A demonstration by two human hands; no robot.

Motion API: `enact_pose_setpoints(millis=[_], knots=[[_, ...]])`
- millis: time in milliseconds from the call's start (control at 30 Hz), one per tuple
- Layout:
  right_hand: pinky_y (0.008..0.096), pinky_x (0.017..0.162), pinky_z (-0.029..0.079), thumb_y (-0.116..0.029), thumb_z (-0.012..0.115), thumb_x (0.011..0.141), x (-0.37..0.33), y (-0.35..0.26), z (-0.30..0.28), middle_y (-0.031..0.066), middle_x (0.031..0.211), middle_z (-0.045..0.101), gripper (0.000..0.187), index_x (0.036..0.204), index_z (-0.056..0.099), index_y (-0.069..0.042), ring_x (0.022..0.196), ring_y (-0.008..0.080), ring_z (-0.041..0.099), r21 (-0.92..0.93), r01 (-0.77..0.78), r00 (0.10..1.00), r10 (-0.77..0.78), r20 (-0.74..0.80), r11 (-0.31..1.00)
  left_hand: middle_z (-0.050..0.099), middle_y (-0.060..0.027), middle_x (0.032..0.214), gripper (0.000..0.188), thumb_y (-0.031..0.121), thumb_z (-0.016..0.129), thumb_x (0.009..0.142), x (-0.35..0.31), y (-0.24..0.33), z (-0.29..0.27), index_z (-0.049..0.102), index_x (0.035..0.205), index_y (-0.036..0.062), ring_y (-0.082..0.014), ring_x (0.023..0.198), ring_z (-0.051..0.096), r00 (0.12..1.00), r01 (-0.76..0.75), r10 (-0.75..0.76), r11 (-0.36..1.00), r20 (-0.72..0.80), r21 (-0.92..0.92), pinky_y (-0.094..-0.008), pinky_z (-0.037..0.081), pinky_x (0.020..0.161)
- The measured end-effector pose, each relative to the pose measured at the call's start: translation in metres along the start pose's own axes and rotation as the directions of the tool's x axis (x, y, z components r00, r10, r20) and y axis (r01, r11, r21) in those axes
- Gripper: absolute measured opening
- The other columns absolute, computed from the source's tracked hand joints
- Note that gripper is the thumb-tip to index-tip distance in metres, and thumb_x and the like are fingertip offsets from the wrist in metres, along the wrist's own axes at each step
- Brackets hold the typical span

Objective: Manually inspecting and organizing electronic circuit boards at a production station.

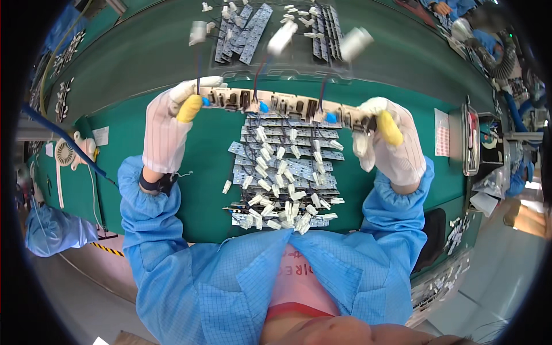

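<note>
Between my two gloved hands stretches a long, narrow circuit board (282, 105) with black and blue components, raised above the green mat (207, 190). My left hand (172, 118) pinches its left end, a yellow cover on the thumb. At the right end, my right hand (394, 141) grips it, also with a yellow-covered digit. Thin wires run from the board to white connectors (282, 38) beyond its far edge; these are partly blurred. Below lie several similar boards (246, 150) in overlapping rows, with many white connectors (264, 185) spread over them toward my body.
A clear plastic tray (276, 75) at the far side carries more boards (256, 33) and connectors. To the left stand a small white fan (68, 153) and a blue cable (60, 138). A tool box (470, 141) and paper sheet (441, 132) lie right. Other workers' sleeves show at the edges.
</note>
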State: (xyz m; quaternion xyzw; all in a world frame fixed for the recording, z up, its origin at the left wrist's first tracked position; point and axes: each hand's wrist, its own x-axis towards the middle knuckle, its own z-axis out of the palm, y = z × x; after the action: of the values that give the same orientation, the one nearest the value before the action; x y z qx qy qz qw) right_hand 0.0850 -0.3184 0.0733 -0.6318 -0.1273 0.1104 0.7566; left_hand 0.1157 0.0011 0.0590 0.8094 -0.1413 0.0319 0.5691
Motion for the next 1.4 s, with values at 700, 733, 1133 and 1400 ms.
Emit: enact_pose_setpoints(millis=[700,733,1133,1400], knots=[[0.0327,0.083,0.046,-0.004,0.063,0.081,0.048,0.088,-0.052,0.0109,0.11,0.059,0.031,0.112,0.059,-0.008,0.092,0.0289,0.06,-0.978,0.165,0.982,-0.118,0.15,0.13,0.066,-0.0051,0.082,0.03,0.014,0.05,0.091,-0.029,-0.136,-0.166,0.061,0.119,0.0085,-0.0153,0.084,0.06,0.919,0.36,-0.334,0.928,-0.208,0.1,-0.0257,0.043,0.082],[0.0343,0.083,0.048,0.002,0.062,0.077,0.048,0.088,-0.042,0.014,0.104,0.06,0.025,0.101,0.061,-0.005,0.093,0.0333,0.059,-0.983,0.126,0.982,-0.159,0.105,0.133,0.066,-0.0051,0.082,0.03,0.014,0.05,0.091,-0.033,-0.142,-0.169,0.061,0.119,0.0085,-0.0153,0.084,0.06,0.918,0.362,-0.335,0.927,-0.213,0.102,-0.0257,0.043,0.082],[0.0318,0.081,0.052,0.005,0.062,0.081,0.017,0.016,0.028,0.0139,0.098,0.065,0.015,0.094,0.063,-0.003,0.093,0.0251,0.063,-0.872,0.431,0.719,-0.673,0.174,0.234,0.067,-0.0115,0.099,0.097,0.074,0.023,0.087,-0.022,-0.006,-0.005,0.021,0.142,-0.0061,-0.0248,0.111,0.056,0.909,0.287,-0.014,0.746,0.416,-0.601,-0.0379,0.031,0.105],[0.0348,0.086,0.052,0.007,0.066,0.075,0.032,0.038,0.0,0.0112,0.101,0.066,0.024,0.097,0.065,-0.004,0.096,0.0265,0.064,-0.943,0.331,0.684,-0.683,0.256,-0.021,0.06,-0.0113,0.114,0.063,0.045,0.053,0.093,-0.009,-0.007,0.009,0.04,0.136,0.0001,-0.0189,0.108,0.055,0.976,0.169,-0.102,0.91,0.191,-0.378,-0.0343,0.042,0.096]])
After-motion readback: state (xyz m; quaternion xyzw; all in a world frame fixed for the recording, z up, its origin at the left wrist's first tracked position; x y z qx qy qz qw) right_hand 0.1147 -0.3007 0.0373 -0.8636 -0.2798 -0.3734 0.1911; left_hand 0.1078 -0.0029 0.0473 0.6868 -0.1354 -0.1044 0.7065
